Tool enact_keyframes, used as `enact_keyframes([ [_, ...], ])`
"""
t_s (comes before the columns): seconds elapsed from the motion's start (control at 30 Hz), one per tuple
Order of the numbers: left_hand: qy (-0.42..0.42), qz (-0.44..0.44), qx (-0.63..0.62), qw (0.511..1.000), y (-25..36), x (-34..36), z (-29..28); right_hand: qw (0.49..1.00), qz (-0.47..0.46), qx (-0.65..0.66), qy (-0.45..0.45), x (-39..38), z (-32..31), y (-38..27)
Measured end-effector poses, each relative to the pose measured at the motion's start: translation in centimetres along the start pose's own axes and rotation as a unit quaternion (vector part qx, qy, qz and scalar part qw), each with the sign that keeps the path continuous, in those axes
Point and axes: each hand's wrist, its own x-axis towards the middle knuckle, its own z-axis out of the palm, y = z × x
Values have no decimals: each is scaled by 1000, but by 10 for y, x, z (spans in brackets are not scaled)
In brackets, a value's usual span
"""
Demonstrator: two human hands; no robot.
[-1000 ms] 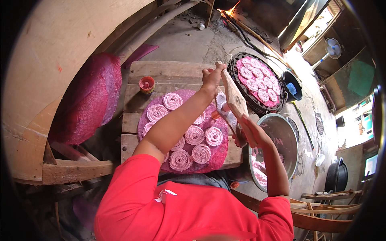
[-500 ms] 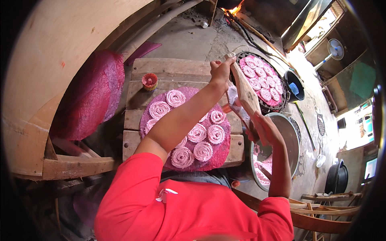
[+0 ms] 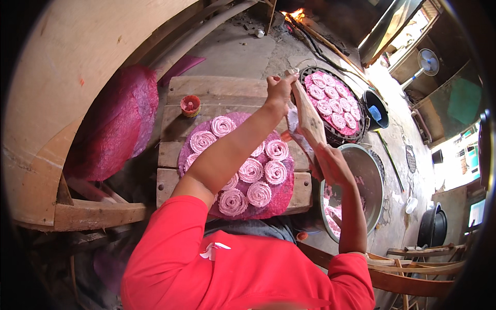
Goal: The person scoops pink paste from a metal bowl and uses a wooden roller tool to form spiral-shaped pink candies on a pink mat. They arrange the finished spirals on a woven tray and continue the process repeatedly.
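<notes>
My left hand [image 3: 280, 88] is closed round the upper end of a long wooden board tool [image 3: 307, 118]. My right hand [image 3: 329, 163] grips its lower end. A pale, pink-smeared part [image 3: 293, 120] with a reddish tube [image 3: 287, 136] is squeezed beside the board, partly hidden. Beneath them several pink piped swirls [image 3: 250, 169] lie on a round magenta mesh sheet [image 3: 284, 204] on a slatted wooden table [image 3: 209, 90]. A small red cup [image 3: 190, 105] stands at the back left of the table. A grey basin [image 3: 373, 196] with pink paste sits under my right forearm.
A black round tray [image 3: 361, 129] of pink swirls stands beyond the tool, beside a black bucket [image 3: 377, 111]. A wood fire [image 3: 297, 14] burns at the back. Crumpled magenta mesh [image 3: 111, 124] lies left, beside a curved plywood panel [image 3: 46, 67]. A fan [image 3: 428, 62] stands right.
Both hands and the wooden tool have risen slightly in the picture since the first frame. The swirl beneath the tool, at the table's right, looks larger than half a second ago.
</notes>
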Motion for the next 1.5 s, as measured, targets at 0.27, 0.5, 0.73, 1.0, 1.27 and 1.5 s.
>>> enact_keyframes([
  [0.27,-97,30,161,982,-4,-6,-62,993,-16,108,-35,19,6,24],
  [0.5,-244,19,581,777,-58,0,-124,989,8,143,-34,23,6,47],
  [0.73,-206,38,615,760,-83,3,-134,985,0,173,-29,24,8,59],
  [1.0,-223,228,690,650,-86,-31,-147,981,-14,191,6,17,2,58],
  [1.27,-225,87,313,919,-3,-14,-99,991,-39,130,-10,-4,1,25],
  [1.5,-103,113,44,987,87,-8,-47,988,-128,-18,-85,33,28,-26],
])
